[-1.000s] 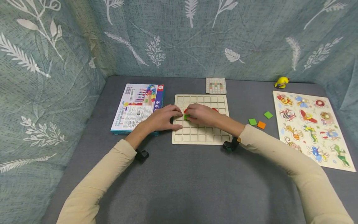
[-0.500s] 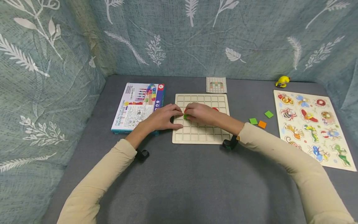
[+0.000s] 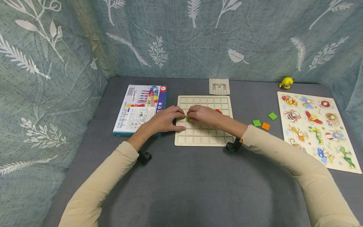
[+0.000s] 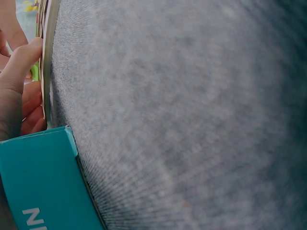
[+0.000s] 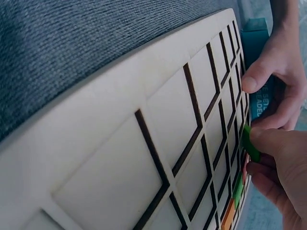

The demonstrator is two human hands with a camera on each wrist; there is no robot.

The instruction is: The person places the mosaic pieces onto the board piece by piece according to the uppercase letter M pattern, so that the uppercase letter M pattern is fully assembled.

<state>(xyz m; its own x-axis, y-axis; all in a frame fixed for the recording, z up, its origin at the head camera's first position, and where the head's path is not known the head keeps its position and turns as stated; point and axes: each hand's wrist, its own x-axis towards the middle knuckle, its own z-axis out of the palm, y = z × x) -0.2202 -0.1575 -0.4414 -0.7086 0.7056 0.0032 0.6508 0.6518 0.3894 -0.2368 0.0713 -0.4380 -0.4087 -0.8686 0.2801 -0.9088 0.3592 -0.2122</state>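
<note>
A pale wooden grid board (image 3: 205, 141) lies on the table in the head view. My right hand (image 3: 205, 116) reaches over its left part and pinches a small green square tile (image 5: 250, 144) between thumb and fingers, tilted against the grid in the right wrist view. Beneath that hand, a red tile (image 5: 245, 173), another green tile (image 5: 237, 190) and an orange tile (image 5: 228, 216) sit in the board's cells. My left hand (image 3: 165, 119) rests at the board's left edge, thumb and fingers spread apart, fingertips on the rim. My right hand hides part of the tiles.
Left of the board is a bead-toy box (image 3: 139, 110). Behind it lies a pattern card (image 3: 219, 91). To the right are loose green tiles (image 3: 256, 123), an orange square (image 3: 265, 126), an insect puzzle board (image 3: 317, 126) and a yellow toy (image 3: 286, 83).
My right hand's fingers have shifted very slightly at the green tile over the same spot. My left hand keeps its place at the board's edge.
</note>
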